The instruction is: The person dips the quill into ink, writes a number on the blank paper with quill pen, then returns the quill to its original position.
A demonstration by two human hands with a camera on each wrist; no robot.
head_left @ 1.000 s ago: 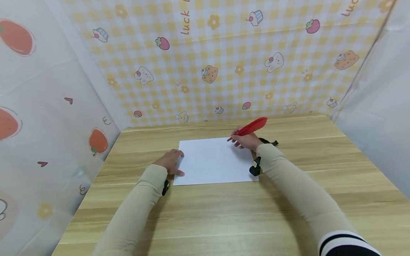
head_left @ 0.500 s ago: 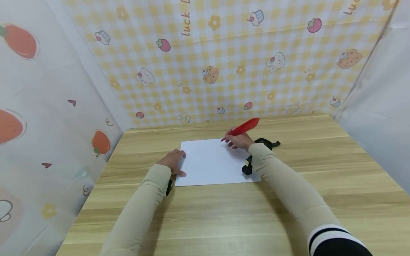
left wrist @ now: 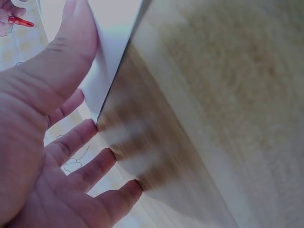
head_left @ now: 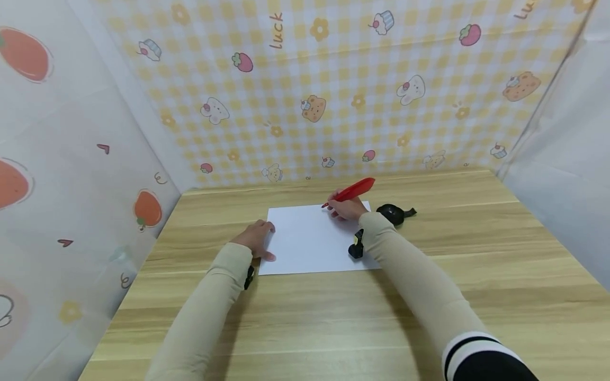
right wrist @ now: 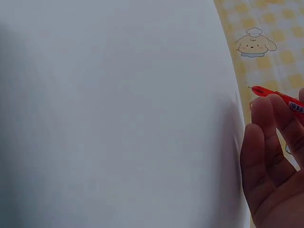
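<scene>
A blank white sheet of paper point(head_left: 305, 238) lies on the wooden table. My right hand point(head_left: 348, 209) pinches a red feather-shaped pen point(head_left: 355, 189), its plume slanting up to the right. The pen's thin tip is close to the sheet's far edge. In the right wrist view, the pen's red barrel point(right wrist: 280, 98) carries a barcode label. My left hand point(head_left: 257, 239) rests at the sheet's left edge. In the left wrist view, that hand's thumb point(left wrist: 76, 40) lies over the paper point(left wrist: 113, 23), while its other fingers spread past the edge onto the table.
A black rounded object point(head_left: 392, 214) with a short tail sits right of the paper. Behind the table point(head_left: 305, 317) hangs a yellow checked cloth point(head_left: 286, 79) with cartoon prints. White cloth point(head_left: 86, 211) closes off the left side, and more hangs at the right.
My right hand has slid left along the paper's far edge with the pen, uncovering more of the black object. The left hand has stayed in place.
</scene>
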